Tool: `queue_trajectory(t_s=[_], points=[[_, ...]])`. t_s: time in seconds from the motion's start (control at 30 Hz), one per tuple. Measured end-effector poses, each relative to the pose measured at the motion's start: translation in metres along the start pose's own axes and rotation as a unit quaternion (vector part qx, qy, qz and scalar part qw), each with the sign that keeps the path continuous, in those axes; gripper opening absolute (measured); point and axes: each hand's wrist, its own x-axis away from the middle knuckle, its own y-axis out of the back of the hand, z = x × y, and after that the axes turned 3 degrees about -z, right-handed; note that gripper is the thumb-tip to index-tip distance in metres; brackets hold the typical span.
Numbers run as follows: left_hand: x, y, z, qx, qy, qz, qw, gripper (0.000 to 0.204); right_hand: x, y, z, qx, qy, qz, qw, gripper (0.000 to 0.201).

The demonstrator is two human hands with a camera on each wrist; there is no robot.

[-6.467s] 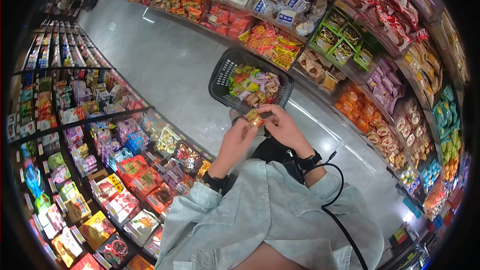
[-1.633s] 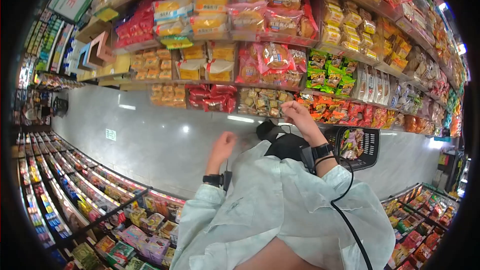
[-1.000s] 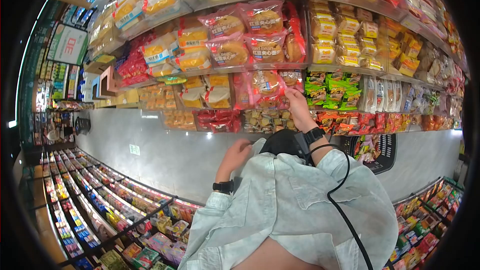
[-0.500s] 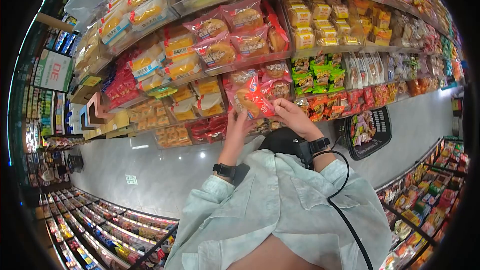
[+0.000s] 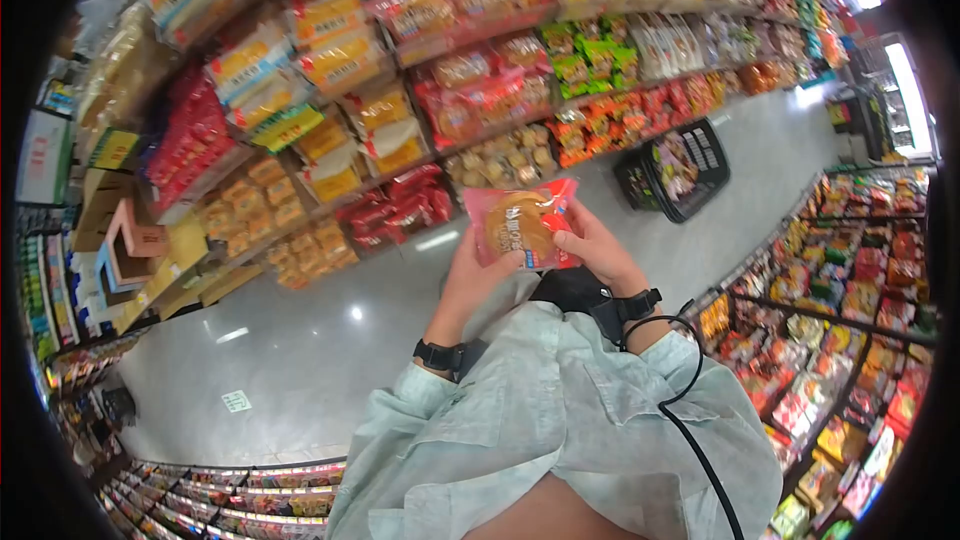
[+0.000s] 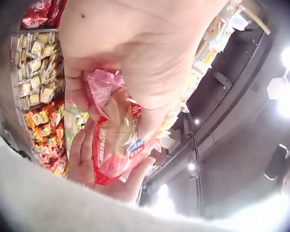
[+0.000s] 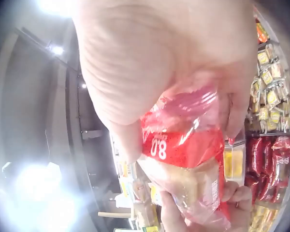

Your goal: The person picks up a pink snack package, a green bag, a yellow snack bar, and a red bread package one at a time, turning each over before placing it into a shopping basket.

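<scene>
I hold a red-and-pink packet of round bread (image 5: 522, 224) up in front of my chest with both hands, above the grey aisle floor (image 5: 320, 340). My left hand (image 5: 468, 275) grips its lower left edge, fingers (image 6: 79, 89) curled round the crinkled film; my right hand (image 5: 592, 250) pinches the right edge between thumb and fingers (image 7: 234, 113). The packet looks light and soft. The film is thin and probably slippery, and the bun inside would likely squash if pressed, so the sealed edges seem the best places to grip.

A black shopping basket (image 5: 715, 155) stands on the floor well apart from me, by the lowest shelf, with assorted small snack packets (image 5: 676, 157) in it. The shelves (image 5: 420, 90) behind carry more bagged breads and cakes of the same sort.
</scene>
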Motion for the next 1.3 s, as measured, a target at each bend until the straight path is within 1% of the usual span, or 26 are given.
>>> queue_trajectory(t_s=[0.07, 0.1, 0.13, 0.17, 0.23, 0.33, 0.43, 0.53, 0.63, 0.73, 0.77, 0.83, 0.9, 0.93, 0.97, 1.03, 1.13, 1.23, 1.3], points=[[0.018, -0.018, -0.003, 0.008, 0.010, 0.053, 0.998, 0.068, 0.031, -0.011, -0.003, -0.006, -0.016, -0.039, 0.999, 0.072], [0.027, -0.024, -0.004, 0.009, 0.010, 0.078, 0.997, 0.069, 0.045, -0.011, -0.006, 0.012, -0.027, -0.054, 0.998, 0.070], [0.034, -0.026, -0.001, -0.017, 0.030, 0.085, 0.996, 0.069, 0.055, -0.010, -0.008, 0.029, -0.032, -0.067, 0.997, 0.068], [0.038, -0.028, 0.005, -0.016, 0.033, 0.097, 0.995, 0.069, 0.063, -0.010, -0.011, 0.045, -0.034, -0.078, 0.995, 0.066], [0.044, -0.033, 0.017, -0.016, 0.038, 0.123, 0.991, 0.068, 0.078, -0.012, -0.014, 0.044, -0.024, -0.116, 0.992, 0.063], [0.049, -0.046, 0.024, -0.012, 0.069, 0.140, 0.988, 0.067, 0.101, -0.011, -0.017, 0.032, -0.011, -0.163, 0.986, 0.057], [0.047, -0.061, 0.037, -0.067, 0.054, 0.163, 0.983, 0.066, 0.123, 0.002, -0.021, 0.012, 0.007, -0.187, 0.982, 0.054], [0.044, -0.087, 0.048, -0.115, 0.080, 0.207, 0.968, 0.068, 0.153, 0.027, -0.029, 0.001, 0.026, -0.212, 0.977, 0.052], [0.042, -0.133, 0.064, -0.133, 0.087, 0.257, 0.953, 0.068, 0.190, 0.067, -0.042, -0.017, 0.046, -0.224, 0.973, 0.050], [0.049, -0.202, 0.078, -0.142, 0.144, 0.290, 0.935, 0.066, 0.235, 0.116, -0.052, -0.054, 0.077, -0.252, 0.963, 0.049], [0.053, -0.225, 0.085, -0.165, 0.157, 0.296, 0.928, 0.065, 0.252, 0.130, -0.057, -0.073, 0.089, -0.268, 0.956, 0.048], [0.062, -0.273, 0.104, -0.212, 0.182, 0.312, 0.908, 0.063, 0.282, 0.169, -0.072, -0.132, 0.088, -0.285, 0.945, 0.046], [0.074, -0.306, 0.137, -0.214, 0.206, 0.300, 0.907, 0.061, 0.315, 0.194, -0.084, -0.179, 0.083, -0.299, 0.934, 0.044], [0.074, -0.324, 0.149, -0.213, 0.210, 0.292, 0.909, 0.059, 0.329, 0.207, -0.081, -0.190, 0.084, -0.305, 0.929, 0.044], [0.073, -0.341, 0.154, -0.231, 0.199, 0.319, 0.897, 0.059, 0.341, 0.220, -0.080, -0.201, 0.085, -0.309, 0.926, 0.043], [0.073, -0.369, 0.159, -0.268, 0.182, 0.370, 0.871, 0.059, 0.363, 0.236, -0.084, -0.216, 0.093, -0.325, 0.916, 0.041], [0.071, -0.401, 0.170, -0.293, 0.197, 0.420, 0.836, 0.060, 0.392, 0.253, -0.092, -0.238, 0.093, -0.354, 0.900, 0.042], [0.068, -0.426, 0.191, -0.313, 0.215, 0.442, 0.813, 0.058, 0.407, 0.264, -0.108, -0.288, 0.121, -0.373, 0.874, 0.043], [0.064, -0.444, 0.197, -0.334, 0.234, 0.464, 0.787, 0.059, 0.407, 0.273, -0.125, -0.326, 0.146, -0.388, 0.850, 0.044]])
